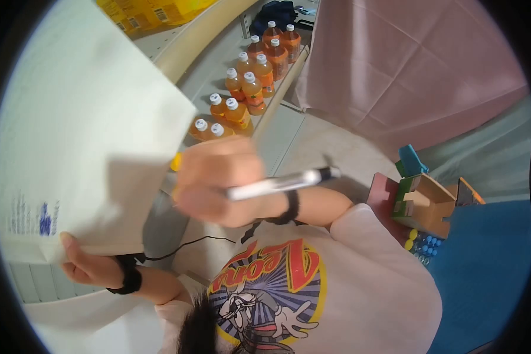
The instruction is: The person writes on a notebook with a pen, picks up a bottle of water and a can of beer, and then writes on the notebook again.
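My right hand [218, 180], blurred by motion, is closed around a white pen [277, 183] with a black end that points to the right. It is raised near the right edge of a large white sheet [88, 118], in front of the shelf. My left hand [85, 265] grips the sheet's lower edge, thumb on the front and the other fingers partly hidden behind. Near that thumb the sheet carries rows of small dark writing and a scribbled blue patch. A dark band circles each of my wrists.
Several orange drink bottles [251, 91] with white caps line a shelf [277, 100]. Yellow packages [153, 15] lie on a higher surface. To the right are an open cardboard box [428, 206], blue-capped bottles [428, 243] and a pink curtain [395, 71]. A black cable [189, 241] runs below the sheet.
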The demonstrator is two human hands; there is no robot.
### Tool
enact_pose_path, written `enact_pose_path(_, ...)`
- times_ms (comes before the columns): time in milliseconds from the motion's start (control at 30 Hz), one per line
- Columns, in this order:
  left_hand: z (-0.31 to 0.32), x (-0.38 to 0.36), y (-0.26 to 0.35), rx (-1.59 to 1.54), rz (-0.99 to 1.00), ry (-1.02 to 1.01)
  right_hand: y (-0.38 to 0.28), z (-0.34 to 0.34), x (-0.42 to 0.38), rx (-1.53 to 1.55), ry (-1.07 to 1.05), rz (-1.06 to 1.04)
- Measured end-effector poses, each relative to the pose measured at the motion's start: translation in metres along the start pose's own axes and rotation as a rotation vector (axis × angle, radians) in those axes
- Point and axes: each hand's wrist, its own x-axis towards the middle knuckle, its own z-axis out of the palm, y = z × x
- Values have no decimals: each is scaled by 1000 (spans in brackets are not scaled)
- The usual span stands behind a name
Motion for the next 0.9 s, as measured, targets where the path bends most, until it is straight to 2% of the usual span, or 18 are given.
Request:
enact_pose_path(33, -7, 4, -9, -17, 95, 25, -7, -17, -2, -8, 55, 20)
enact_pose_path(67, -20, 3, -17, -35, 192, 55, -20, -41, -2, 98, 96, 171)
enact_pose_path(100, -34, 0, -20, -49, 294, 79, -30, -67, -3, 63, 57, 173)
enact_pose_path(133, -53, -6, -18, 593, 976, -17, -39, -92, -4, 30, 23, 167)
enact_pose_path(167, -45, -23, -3, 408, 696, 75, -49, -110, -4, 65, 72, 168)
enact_pose_path(233, -22, -64, 36, 35, 138, 251, -66, -147, 8, -53, -50, 83)
enact_pose_path(267, -79, -60, -4, 282, 205, 134, -75, -160, 14, -119, -99, 40)
enact_pose_path(300, -89, -81, -16, 363, 172, 88, -84, -172, 21, -183, -146, -7)
enact_pose_path(400, -61, -144, -6, 178, -126, -15, -100, -191, 44, -173, -247, -155)
enact_pose_path(467, -50, -186, -11, 379, -40, -175, -104, -205, 63, -124, -363, -298)
enact_pose_path(533, -42, -219, -3, 489, -162, -439, -107, -220, 73, -91, -460, -385)
enact_pose_path(600, -25, -252, 3, 440, -233, -500, -113, -236, 74, -92, -504, -354)
enact_pose_path(700, -13, -293, -4, 347, -277, -529, -136, -256, 74, -188, -485, -165)
enact_pose_path(733, -11, -303, -6, 312, -281, -529, -136, -259, 61, -218, -350, -156)
enact_pose_path(800, -6, -317, -4, 322, -314, -533, -130, -265, 49, -241, -188, -202)
enact_pose_path(900, -2, -331, -4, 334, -330, -528, -126, -277, 47, -218, -194, -296)
